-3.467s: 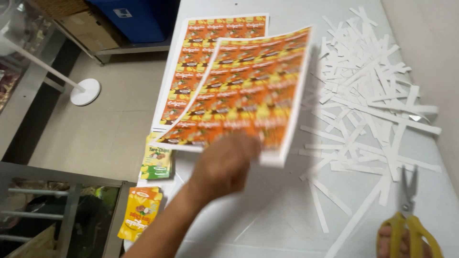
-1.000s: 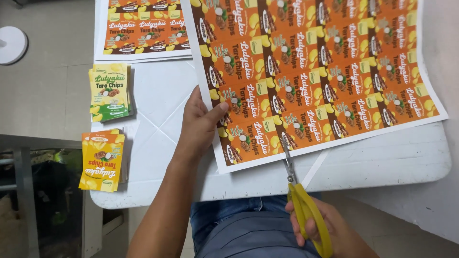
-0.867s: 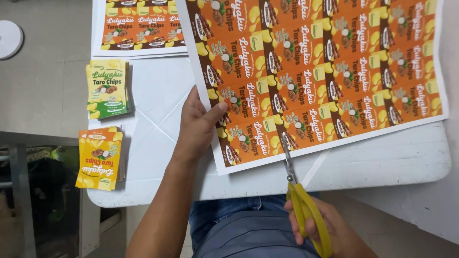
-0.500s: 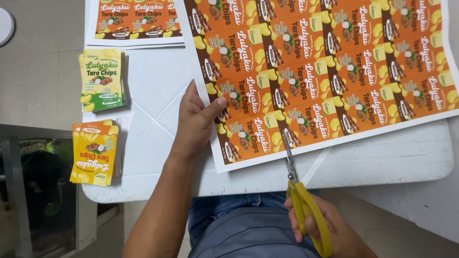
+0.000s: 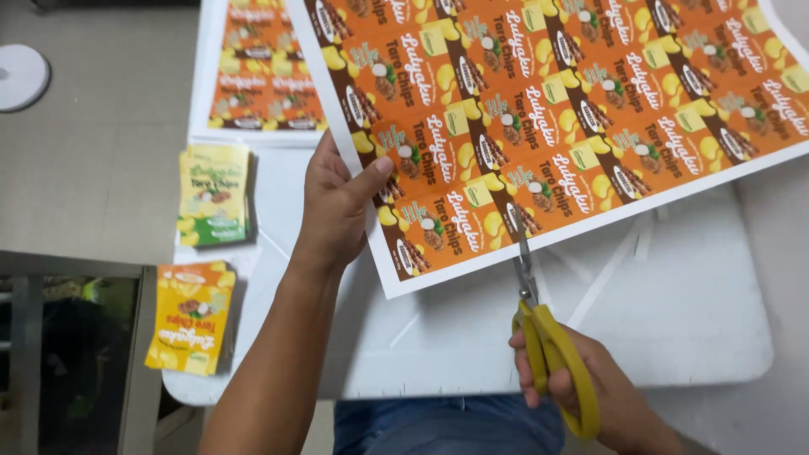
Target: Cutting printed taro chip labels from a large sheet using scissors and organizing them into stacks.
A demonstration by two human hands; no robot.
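Note:
My left hand (image 5: 335, 206) grips the left edge of a large printed sheet (image 5: 548, 118) of orange and brown snack labels, thumb on top, holding it over the white table (image 5: 674, 320). My right hand (image 5: 590, 392) holds yellow-handled scissors (image 5: 548, 345). Their blades meet the sheet's lower white border between two label columns.
A second printed sheet (image 5: 261, 76) lies at the table's far left. Two small stacks of cut labels sit on the left side, one green and yellow (image 5: 215, 195), one orange and yellow (image 5: 192, 316). A white round stand base (image 5: 21, 76) rests on the floor. Thin paper strips (image 5: 602, 278) lie under the sheet.
The sheet was picked up and turned toward me, then shifted up and tilted. The scissors came to its lower edge and stayed there. The view shifted right.

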